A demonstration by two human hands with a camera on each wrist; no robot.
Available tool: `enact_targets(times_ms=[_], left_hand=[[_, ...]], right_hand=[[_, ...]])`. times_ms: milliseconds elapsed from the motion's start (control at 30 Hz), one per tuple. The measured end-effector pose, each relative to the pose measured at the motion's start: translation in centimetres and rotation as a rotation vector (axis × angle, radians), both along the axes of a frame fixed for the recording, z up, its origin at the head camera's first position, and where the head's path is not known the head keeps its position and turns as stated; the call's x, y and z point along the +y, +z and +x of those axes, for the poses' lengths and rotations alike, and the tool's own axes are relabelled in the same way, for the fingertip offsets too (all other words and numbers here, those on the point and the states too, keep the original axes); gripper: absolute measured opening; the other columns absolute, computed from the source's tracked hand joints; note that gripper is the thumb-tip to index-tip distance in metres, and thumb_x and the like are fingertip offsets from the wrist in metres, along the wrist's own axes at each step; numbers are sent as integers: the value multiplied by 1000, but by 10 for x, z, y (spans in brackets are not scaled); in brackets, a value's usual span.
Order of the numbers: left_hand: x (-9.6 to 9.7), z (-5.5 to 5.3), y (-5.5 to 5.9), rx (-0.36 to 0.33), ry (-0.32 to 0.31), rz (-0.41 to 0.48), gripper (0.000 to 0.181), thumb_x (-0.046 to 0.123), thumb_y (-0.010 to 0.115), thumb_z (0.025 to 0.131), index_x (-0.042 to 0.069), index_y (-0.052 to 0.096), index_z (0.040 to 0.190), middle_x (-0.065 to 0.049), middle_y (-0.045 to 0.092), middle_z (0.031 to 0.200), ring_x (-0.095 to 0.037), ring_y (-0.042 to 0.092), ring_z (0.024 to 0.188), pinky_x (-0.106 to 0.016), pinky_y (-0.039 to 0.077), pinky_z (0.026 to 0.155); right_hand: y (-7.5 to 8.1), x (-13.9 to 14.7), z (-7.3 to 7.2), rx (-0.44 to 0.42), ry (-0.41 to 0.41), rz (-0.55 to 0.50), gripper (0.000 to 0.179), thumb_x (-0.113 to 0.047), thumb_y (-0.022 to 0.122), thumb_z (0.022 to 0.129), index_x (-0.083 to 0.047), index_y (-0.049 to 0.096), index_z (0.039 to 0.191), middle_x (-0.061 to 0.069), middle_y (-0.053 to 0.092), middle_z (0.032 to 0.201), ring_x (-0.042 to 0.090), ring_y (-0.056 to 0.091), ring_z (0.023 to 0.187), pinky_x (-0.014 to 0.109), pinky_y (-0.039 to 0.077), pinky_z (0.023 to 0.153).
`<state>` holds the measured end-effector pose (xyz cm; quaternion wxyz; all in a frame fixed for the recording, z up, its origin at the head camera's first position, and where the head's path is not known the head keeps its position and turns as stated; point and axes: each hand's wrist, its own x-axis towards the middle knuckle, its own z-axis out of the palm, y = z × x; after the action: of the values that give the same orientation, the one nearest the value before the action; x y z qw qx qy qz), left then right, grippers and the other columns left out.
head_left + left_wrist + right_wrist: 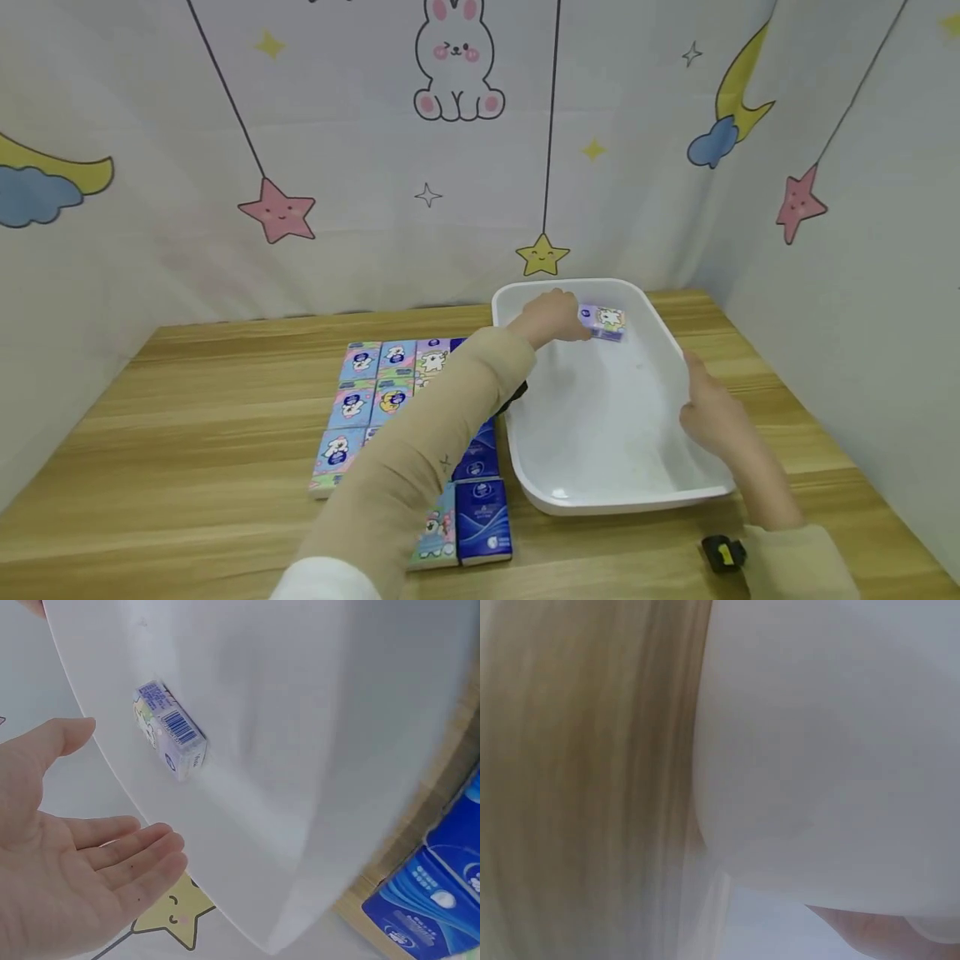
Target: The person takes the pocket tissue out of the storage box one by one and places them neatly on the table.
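A lilac pack of tissues [602,322] with a white cartoon animal lies inside the white plastic basin [525,479], near its far end; its barcode side shows in the left wrist view. My left hand [553,318] reaches over the basin's far left part, beside that pack. In the left wrist view the same hand [97,847] has its fingers extended and thumb apart, with nothing in it. At the basin's right rim, my right hand [716,412] holds the edge. Only a bit of a finger [885,934] shows by the rim in the right wrist view.
Rows of light-blue cartoon tissue packs [352,408] and dark blue packs [482,521] lie left of the basin, partly hidden by my left sleeve [420,450]. The wooden table [187,467] meets a printed cloth backdrop [360,250] behind and at the sides.
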<state>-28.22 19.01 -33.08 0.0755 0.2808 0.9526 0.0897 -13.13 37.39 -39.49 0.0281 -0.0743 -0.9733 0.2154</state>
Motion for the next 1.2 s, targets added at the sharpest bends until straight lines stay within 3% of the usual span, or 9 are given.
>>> enact_targets(times_ms=[167, 333, 500, 633, 800, 867, 1000, 1100, 1200], left_hand=[[14, 0, 5, 36, 11, 19, 40, 39, 63, 88, 9, 63, 115, -5, 61, 120, -19, 58, 107, -38, 51, 93], [35, -1, -1, 104, 34, 1, 37, 46, 58, 90, 13, 67, 104, -4, 64, 116, -19, 59, 108, -35, 49, 92], [59, 9, -4, 156, 101, -59, 49, 50, 56, 90, 16, 60, 124, -4, 60, 125, -18, 55, 116, -33, 44, 93], [75, 12, -10, 182, 125, -146, 52, 51, 52, 91, 25, 52, 136, -3, 55, 134, -19, 51, 122, -36, 43, 97], [94, 5, -33, 185, 155, -253, 47, 47, 43, 95, 35, 47, 141, -4, 51, 141, -23, 49, 126, -42, 45, 97], [108, -8, -52, 193, 179, -295, 47, 47, 38, 96, 39, 44, 142, -6, 49, 142, -27, 48, 126, -45, 45, 95], [127, -25, -74, 202, 222, -339, 47, 47, 28, 99, 41, 37, 145, -11, 44, 144, -35, 48, 126, -53, 44, 96], [132, -30, -80, 215, 245, -299, 48, 45, 23, 101, 38, 39, 145, -16, 42, 142, -41, 52, 121, -55, 45, 95], [129, -28, -77, 215, 243, -270, 47, 43, 23, 101, 40, 37, 146, -17, 41, 141, -41, 54, 118, -53, 46, 92]], right_hand=[[0, 0, 1, -3, -9, -3, 75, 4, 40, 84, 10, 2, 149, 42, 33, 140, 59, 40, 122, 70, 38, 94], [-2, -1, 1, -1, -5, 0, 76, 4, 40, 84, 9, 3, 149, 41, 33, 140, 59, 42, 120, 69, 40, 91], [-2, -3, 2, 7, -9, 4, 75, 4, 40, 83, 11, 4, 149, 42, 33, 140, 59, 44, 119, 68, 42, 91], [-1, -2, 2, 32, -10, 13, 73, 4, 41, 82, 12, 9, 147, 43, 41, 134, 57, 51, 111, 65, 46, 84], [-3, -2, 4, 49, -7, 8, 72, 4, 41, 82, 13, 11, 147, 43, 46, 129, 55, 57, 104, 61, 50, 78], [-4, -3, 4, 48, -10, 7, 73, 4, 41, 81, 13, 11, 147, 43, 44, 130, 56, 55, 106, 62, 50, 80], [-4, -4, 5, 45, -15, 8, 72, 4, 41, 82, 13, 10, 147, 43, 41, 133, 57, 52, 110, 63, 48, 84], [-2, -4, 5, 46, -12, 16, 72, 4, 41, 82, 13, 10, 147, 43, 41, 133, 57, 53, 109, 62, 49, 82], [0, -4, 3, 36, -7, 19, 72, 4, 41, 83, 13, 10, 147, 44, 43, 131, 56, 55, 106, 60, 50, 78]])
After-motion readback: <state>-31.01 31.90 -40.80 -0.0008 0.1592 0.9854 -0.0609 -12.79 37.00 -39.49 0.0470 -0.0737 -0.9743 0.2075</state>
